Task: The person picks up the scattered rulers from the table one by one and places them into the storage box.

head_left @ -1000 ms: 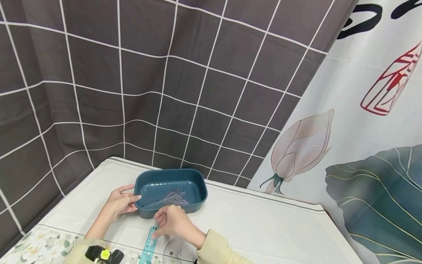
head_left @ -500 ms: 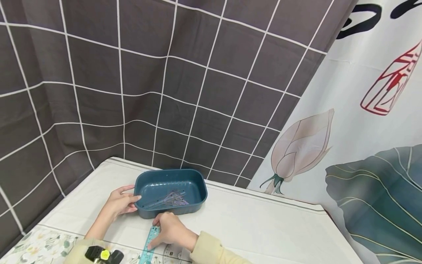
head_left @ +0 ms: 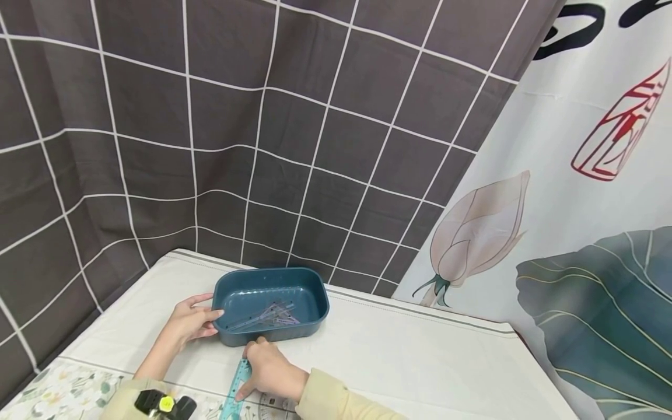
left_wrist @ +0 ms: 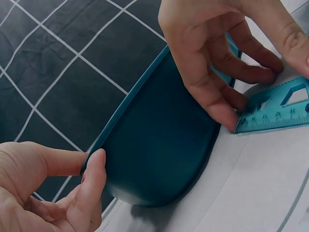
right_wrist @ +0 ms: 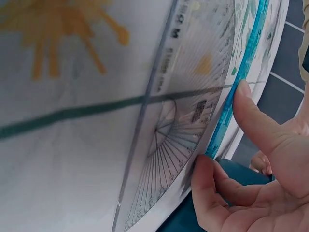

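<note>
Noted on the white-covered table [head_left: 409, 361]: a dark blue bin [head_left: 294, 333], upright, near the far edge. Inside, toward the front wall, a loose heap of thin clear and purplish pieces [head_left: 273, 315], too small to identify. At the bin's left end, the left hand [head_left: 194, 319], with thumb and fingers pinching the rim. Just in front of the bin, the right hand [head_left: 270, 367], with fingers closed on a translucent turquoise ruler [head_left: 238, 378]: fingertips at the far end, thumb along the side. Ruler between bin and near side of the table, far end close to the bin's front wall; cannot tell whether flat or slightly lifted. Just right of the ruler, a clear protractor [right_wrist: 188, 121] with black markings, partly under the right hand in the head view. Along the near side, a floral print [head_left: 68, 385]. Behind the table, a dark curtain [head_left: 299, 134] with white grid lines.
</note>
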`<state>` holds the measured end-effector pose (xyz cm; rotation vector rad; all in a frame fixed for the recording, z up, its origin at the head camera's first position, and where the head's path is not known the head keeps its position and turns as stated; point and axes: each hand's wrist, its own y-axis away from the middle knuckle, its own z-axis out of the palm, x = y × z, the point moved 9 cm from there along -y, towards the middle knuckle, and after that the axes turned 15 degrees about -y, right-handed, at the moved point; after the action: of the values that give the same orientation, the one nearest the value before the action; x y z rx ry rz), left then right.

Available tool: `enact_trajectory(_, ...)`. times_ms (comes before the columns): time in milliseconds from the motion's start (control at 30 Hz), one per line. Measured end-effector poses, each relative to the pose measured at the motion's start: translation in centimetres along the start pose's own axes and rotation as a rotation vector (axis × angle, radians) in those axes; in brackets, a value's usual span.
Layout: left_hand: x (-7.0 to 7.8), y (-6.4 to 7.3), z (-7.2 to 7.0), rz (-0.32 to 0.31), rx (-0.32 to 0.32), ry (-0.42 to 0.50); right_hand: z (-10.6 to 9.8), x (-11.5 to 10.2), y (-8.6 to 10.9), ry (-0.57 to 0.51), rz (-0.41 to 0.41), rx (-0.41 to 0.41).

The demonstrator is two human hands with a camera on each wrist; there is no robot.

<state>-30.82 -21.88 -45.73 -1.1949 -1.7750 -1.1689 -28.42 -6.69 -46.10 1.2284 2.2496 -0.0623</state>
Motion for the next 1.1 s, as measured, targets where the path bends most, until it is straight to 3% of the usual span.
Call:
enact_trajectory(267, 0.1, -0.2, 0.0, 0.004, -0.002, 0.004, -0.5, -0.2, 0.3, 0.031, -0.001, 0.034)
enact_trajectory(433, 0.0, -0.3, 0.0, 0.007, -0.006, 0.011, -0.7, -0.2, 0.4, -0.027, -0.015, 0.044)
enact_trajectory(733, 0.0, -0.3, 0.1, 0.015, -0.013, 0.013, -1.3, 0.7, 0.8, -0.253, -0.052, 0.070)
enact_trajectory(867, -0.1, -0.2, 0.1, 0.009, -0.010, 0.013, -2.1, 0.7, 1.2, -0.414, -0.089, 0.097)
enact_trajectory(1100, -0.1, -0.1, 0.0, 0.008, -0.008, 0.019, -2.8, 0.4, 1.9, -0.671, -0.079, 0.079)
